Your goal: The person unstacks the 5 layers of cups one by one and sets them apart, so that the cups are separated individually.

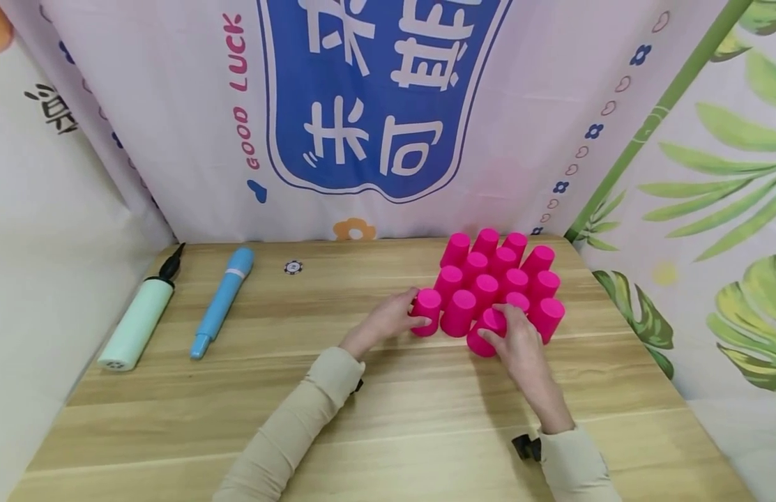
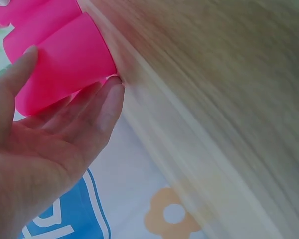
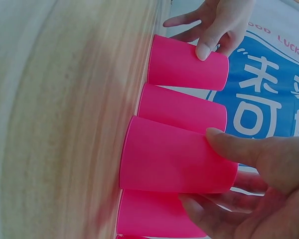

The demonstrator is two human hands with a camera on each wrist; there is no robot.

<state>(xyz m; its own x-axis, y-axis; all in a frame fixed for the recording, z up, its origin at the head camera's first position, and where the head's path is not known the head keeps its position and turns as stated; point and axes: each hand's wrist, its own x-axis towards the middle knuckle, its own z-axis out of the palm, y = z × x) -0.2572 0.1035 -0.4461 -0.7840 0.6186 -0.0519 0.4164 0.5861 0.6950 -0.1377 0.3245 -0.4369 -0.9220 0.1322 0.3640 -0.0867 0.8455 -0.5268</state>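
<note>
Several bright pink cups stand upside down in close rows at the back right of the table. My left hand [image 1: 385, 319] holds the front-left cup [image 1: 428, 314], thumb on its near side and fingers along its far side. In the left wrist view this cup [image 2: 72, 64] fills the space between thumb and fingers. With thumb and fingers, my right hand [image 1: 521, 348] grips another cup [image 1: 483, 341] that stands slightly forward of the front row. The right wrist view shows that cup [image 3: 174, 157] overlapping its neighbour [image 3: 184, 107], with its rim close to the tabletop.
A mint-green hand pump [image 1: 139, 324] with a black nozzle lies at the left of the table [image 1: 388, 446]. Beside it is a blue pen-shaped tube [image 1: 221, 303]. A small round chip [image 1: 293, 267] lies near the back edge, before a printed curtain [image 1: 193, 139].
</note>
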